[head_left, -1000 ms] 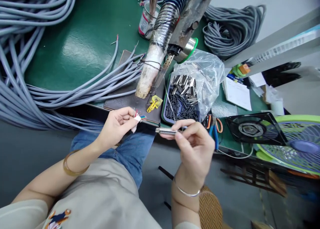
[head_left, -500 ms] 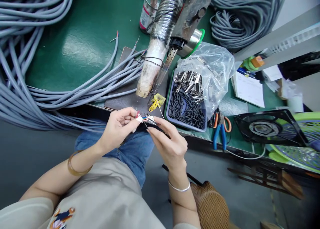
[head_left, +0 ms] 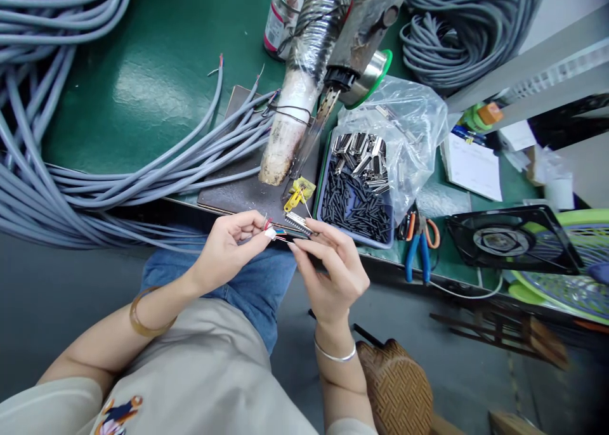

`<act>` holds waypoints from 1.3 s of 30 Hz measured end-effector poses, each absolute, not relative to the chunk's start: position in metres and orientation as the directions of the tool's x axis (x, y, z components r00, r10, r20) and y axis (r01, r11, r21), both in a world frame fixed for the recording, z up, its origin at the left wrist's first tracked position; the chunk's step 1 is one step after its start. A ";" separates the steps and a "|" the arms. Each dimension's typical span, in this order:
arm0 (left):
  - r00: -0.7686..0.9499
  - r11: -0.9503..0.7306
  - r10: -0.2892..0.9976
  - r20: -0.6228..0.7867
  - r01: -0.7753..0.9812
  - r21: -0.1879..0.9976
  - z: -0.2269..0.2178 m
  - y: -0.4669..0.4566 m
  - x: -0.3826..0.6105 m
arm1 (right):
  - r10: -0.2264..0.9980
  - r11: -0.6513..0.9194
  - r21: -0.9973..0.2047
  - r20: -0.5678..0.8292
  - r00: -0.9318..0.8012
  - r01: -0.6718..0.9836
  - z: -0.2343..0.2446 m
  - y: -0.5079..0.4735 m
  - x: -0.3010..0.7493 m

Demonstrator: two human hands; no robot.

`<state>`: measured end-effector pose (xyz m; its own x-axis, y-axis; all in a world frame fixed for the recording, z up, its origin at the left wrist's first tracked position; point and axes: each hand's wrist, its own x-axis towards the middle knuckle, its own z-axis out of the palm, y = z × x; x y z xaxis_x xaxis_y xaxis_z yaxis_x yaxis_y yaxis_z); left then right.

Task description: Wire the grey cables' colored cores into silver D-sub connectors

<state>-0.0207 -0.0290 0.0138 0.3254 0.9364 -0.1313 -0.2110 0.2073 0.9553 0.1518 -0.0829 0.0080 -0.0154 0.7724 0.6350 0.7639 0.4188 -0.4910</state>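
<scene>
My left hand (head_left: 227, 248) pinches the stripped end of a grey cable, whose thin coloured wires (head_left: 275, 231) fan out past my fingertips. My right hand (head_left: 330, 271) holds a small metal connector (head_left: 298, 222) against those wires, just in front of the bench edge. Both hands sit close together above my lap. A dark work plate (head_left: 242, 193) with a yellow clip (head_left: 297, 193) lies on the bench right behind them. A wrapped fume hose (head_left: 295, 108) hangs down over the plate.
Grey cables (head_left: 95, 175) lie in thick bundles across the green bench (head_left: 157, 73). A blue tray (head_left: 354, 200) holds black sleeves and metal connector shells inside a clear bag. Blue and orange pliers (head_left: 419, 245), a black fan (head_left: 504, 238), a solder spool (head_left: 371, 73) and a tin (head_left: 278, 19) stand around.
My right hand carried the metal connector leftward from beside the tray to the wire ends in my left hand. The left hand stayed almost still.
</scene>
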 end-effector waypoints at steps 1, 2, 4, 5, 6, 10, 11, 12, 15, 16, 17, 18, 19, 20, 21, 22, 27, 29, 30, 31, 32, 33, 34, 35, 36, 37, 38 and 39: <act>0.335 0.219 0.932 -0.139 -0.215 0.952 0.014 -0.029 -0.021 | 0.771 0.408 -0.509 0.636 0.012 0.758 0.009 -0.083 0.152; 0.343 0.232 0.928 -0.148 -0.218 0.948 0.013 -0.029 -0.022 | 0.773 0.397 -0.528 0.633 0.036 0.751 0.009 -0.083 0.152; 0.356 0.256 0.920 -0.166 -0.223 0.941 0.011 -0.029 -0.023 | 0.786 0.371 -0.577 0.613 0.085 0.727 0.009 -0.083 0.154; 0.362 0.264 0.916 -0.170 -0.228 0.937 0.010 -0.029 -0.024 | 0.793 0.354 -0.612 0.597 0.119 0.707 0.008 -0.084 0.154; 0.369 0.269 0.914 -0.171 -0.232 0.935 0.008 -0.029 -0.024 | 0.800 0.334 -0.654 0.577 0.162 0.679 0.007 -0.084 0.155; 0.381 0.248 0.914 -0.142 -0.248 0.936 0.004 -0.032 -0.026 | 0.809 0.298 -0.800 0.501 0.307 0.520 0.004 -0.086 0.155; 0.381 0.236 0.915 -0.131 -0.245 0.940 0.004 -0.033 -0.026 | 0.812 0.302 -0.821 0.488 0.320 0.485 0.004 -0.086 0.154; 0.382 0.223 0.916 -0.120 -0.238 0.945 0.004 -0.034 -0.026 | 0.815 0.307 -0.832 0.480 0.324 0.462 0.004 -0.086 0.154; 0.400 0.189 0.911 -0.100 -0.191 0.963 0.005 -0.036 -0.026 | 0.799 0.330 -0.807 0.515 0.310 0.490 0.005 -0.085 0.150; 0.406 0.181 0.909 -0.097 -0.175 0.968 0.005 -0.037 -0.025 | 0.781 0.348 -0.775 0.551 0.294 0.528 0.005 -0.084 0.149; 0.411 0.176 0.907 -0.096 -0.162 0.971 0.005 -0.037 -0.024 | 0.756 0.371 -0.734 0.595 0.273 0.569 0.005 -0.084 0.147; 0.412 0.175 0.906 -0.098 -0.154 0.973 0.006 -0.037 -0.023 | 0.730 0.396 -0.689 0.638 0.247 0.607 0.005 -0.083 0.146; 0.406 0.174 0.908 -0.099 -0.152 0.973 0.006 -0.037 -0.023 | 0.706 0.417 -0.646 0.673 0.220 0.639 0.004 -0.083 0.146; 0.395 0.174 0.913 -0.101 -0.154 0.973 0.006 -0.036 -0.022 | 0.693 0.430 -0.615 0.694 0.195 0.661 0.002 -0.082 0.145; 0.382 0.177 0.918 -0.105 -0.158 0.972 0.006 -0.036 -0.022 | 0.694 0.431 -0.603 0.697 0.181 0.671 0.001 -0.082 0.145; 0.365 0.178 0.925 -0.108 -0.164 0.970 0.006 -0.034 -0.022 | 0.710 0.423 -0.613 0.682 0.177 0.667 -0.001 -0.082 0.145; 0.288 0.146 0.954 -0.080 -0.217 0.965 0.005 -0.025 -0.021 | 0.833 0.317 -0.765 0.507 0.222 0.560 -0.009 -0.078 0.147; 0.290 0.149 0.954 -0.075 -0.242 0.959 0.005 -0.021 -0.020 | 0.849 0.296 -0.787 0.476 0.230 0.541 -0.012 -0.075 0.147; 0.297 0.159 0.952 -0.079 -0.255 0.954 0.005 -0.019 -0.019 | 0.851 0.296 -0.791 0.473 0.229 0.535 -0.013 -0.073 0.147; 0.302 0.169 0.950 -0.084 -0.266 0.949 0.006 -0.017 -0.017 | 0.850 0.301 -0.792 0.475 0.227 0.531 -0.014 -0.071 0.147; 0.303 0.177 0.949 -0.089 -0.275 0.945 0.006 -0.015 -0.016 | 0.848 0.310 -0.791 0.480 0.223 0.527 -0.014 -0.069 0.147; 0.302 0.183 0.949 -0.094 -0.281 0.942 0.007 -0.013 -0.015 | 0.845 0.320 -0.788 0.489 0.218 0.525 -0.014 -0.067 0.147; 0.299 0.184 0.950 -0.096 -0.285 0.941 0.007 -0.012 -0.014 | 0.840 0.331 -0.785 0.497 0.215 0.523 -0.014 -0.065 0.147; 0.295 0.181 0.951 -0.093 -0.289 0.940 0.007 -0.010 -0.013 | 0.836 0.340 -0.783 0.505 0.213 0.522 -0.014 -0.063 0.146; 0.291 0.172 0.953 -0.084 -0.291 0.941 0.006 -0.008 -0.012 | 0.833 0.346 -0.781 0.511 0.213 0.520 -0.014 -0.062 0.146; 0.288 0.161 0.955 -0.074 -0.291 0.943 0.006 -0.007 -0.011 | 0.831 0.351 -0.781 0.514 0.214 0.517 -0.013 -0.060 0.146; 0.285 0.148 0.956 -0.062 -0.288 0.946 0.005 -0.005 -0.011 | 0.830 0.353 -0.782 0.515 0.214 0.514 -0.013 -0.059 0.146; 0.283 0.135 0.958 -0.052 -0.282 0.950 0.005 -0.004 -0.011 | 0.831 0.353 -0.784 0.513 0.213 0.510 -0.013 -0.057 0.146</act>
